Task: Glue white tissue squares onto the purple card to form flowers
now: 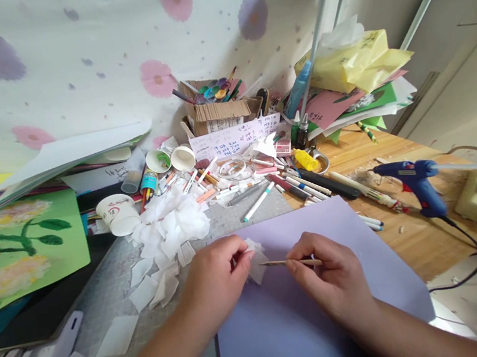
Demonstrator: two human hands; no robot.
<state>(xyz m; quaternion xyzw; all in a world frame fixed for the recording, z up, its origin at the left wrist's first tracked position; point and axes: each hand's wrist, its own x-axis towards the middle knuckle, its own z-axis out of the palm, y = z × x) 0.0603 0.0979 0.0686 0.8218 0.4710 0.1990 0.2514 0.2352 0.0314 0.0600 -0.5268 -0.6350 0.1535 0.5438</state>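
Note:
My left hand [218, 276] is closed, thumb and forefinger pinching a small piece of white tissue paper [259, 266] over a lavender sheet of paper [270, 344]. My right hand [333, 278] grips a thin pointed wooden stick [280, 263], its tip touching or just in front of the tissue paper; I cannot tell which. The other fingers of the right hand curl in below the stick. Left of my left hand, a heap of white tissue pieces [172, 220] lies on the grey mat [114, 284], with several loose squares in front of it.
A blue glue gun [417, 179] with a trailing cable lies at the right on the wooden table [407, 244]. Markers [258, 201] and pens are scattered behind the lavender sheet. A paper cup [117, 216] stands at the left, near a green flower picture [65, 238]. A cardboard box [219, 115] sits at the back.

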